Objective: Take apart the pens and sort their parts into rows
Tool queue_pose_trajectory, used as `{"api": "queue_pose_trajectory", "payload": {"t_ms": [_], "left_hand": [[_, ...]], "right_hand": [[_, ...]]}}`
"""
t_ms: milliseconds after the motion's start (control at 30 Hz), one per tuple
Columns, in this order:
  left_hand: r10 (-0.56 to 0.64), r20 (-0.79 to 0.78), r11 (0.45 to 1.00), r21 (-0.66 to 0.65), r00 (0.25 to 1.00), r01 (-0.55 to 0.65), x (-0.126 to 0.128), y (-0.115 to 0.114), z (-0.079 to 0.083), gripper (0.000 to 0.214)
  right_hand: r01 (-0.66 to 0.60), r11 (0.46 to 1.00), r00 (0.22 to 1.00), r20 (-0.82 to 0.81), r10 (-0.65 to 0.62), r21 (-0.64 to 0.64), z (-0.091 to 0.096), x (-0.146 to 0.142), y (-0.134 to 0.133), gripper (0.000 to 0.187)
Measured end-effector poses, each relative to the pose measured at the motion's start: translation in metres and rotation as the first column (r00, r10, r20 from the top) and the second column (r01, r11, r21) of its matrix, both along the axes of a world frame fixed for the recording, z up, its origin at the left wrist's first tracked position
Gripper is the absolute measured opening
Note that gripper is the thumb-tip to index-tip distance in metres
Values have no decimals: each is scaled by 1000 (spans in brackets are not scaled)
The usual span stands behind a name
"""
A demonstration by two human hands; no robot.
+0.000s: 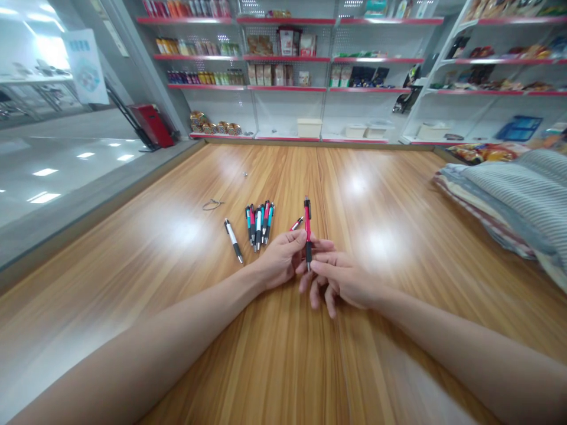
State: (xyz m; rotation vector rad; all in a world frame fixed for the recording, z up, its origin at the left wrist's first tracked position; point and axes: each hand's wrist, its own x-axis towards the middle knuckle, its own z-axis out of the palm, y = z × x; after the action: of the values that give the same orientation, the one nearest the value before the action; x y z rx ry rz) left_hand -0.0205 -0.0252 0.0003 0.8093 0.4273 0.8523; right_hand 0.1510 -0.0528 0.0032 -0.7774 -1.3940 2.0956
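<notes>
A red ballpoint pen [308, 221] with a black grip stands nearly upright between my hands, its tip pointing down. My left hand [283, 255] is closed on its middle, pinching it between thumb and fingers. At the lower end, the thumb and forefinger of my right hand [348, 278] close on the pen near its tip, while the other fingers hang loosely curled. Behind my left hand lies another red pen [296, 224], partly hidden. Left of the hands, several red, teal and white pens [258, 227] lie in a bunch, with a single white pen [232, 237] apart from them.
A thin grey loop [212, 204] and a tiny object [245, 174] lie farther back on the wooden table [177, 307]. Folded striped fabric [518, 189] is piled at the right edge. Beyond the table stand shelves [287, 88] with bottles, packets and boxes.
</notes>
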Motion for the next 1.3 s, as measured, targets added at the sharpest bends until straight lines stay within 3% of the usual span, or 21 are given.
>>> {"api": "queue_pose_trajectory", "payload": {"t_ms": [133,367,533,767,900,1033,1167,1300], "left_hand": [[-18,-10,999,33,1000,18,1,0,-3,26],[-38,-49,999,34,998,39,-3,0,-2,28],[-82,-61,996,32,995,84,-3,1,-4,28],[-89,-63,994,56,994,92,-4,1,-5,25],[-94,-77,995,33,993,96,-5,1,-4,24],[12,-70,997,81,997,-6,1,-2,-5,26],[186,-161,959,243,969,-144,5,-4,-6,36],[316,-369,878,463,874,-121,0,-2,-5,29]], "right_hand": [[127,983,989,61,-136,133,-3,-2,2,34],[6,974,995,99,-29,227,-1,-1,4,27],[74,965,983,147,-114,251,-3,-5,0,32],[69,946,966,214,-142,317,-7,-7,-2,32],[92,895,936,270,-228,436,-9,-5,-5,30],[175,806,884,270,-382,566,-6,-1,-4,36],[393,812,880,80,-469,432,-3,3,4,26],[515,816,851,-40,-524,263,-4,6,13,29]]}}
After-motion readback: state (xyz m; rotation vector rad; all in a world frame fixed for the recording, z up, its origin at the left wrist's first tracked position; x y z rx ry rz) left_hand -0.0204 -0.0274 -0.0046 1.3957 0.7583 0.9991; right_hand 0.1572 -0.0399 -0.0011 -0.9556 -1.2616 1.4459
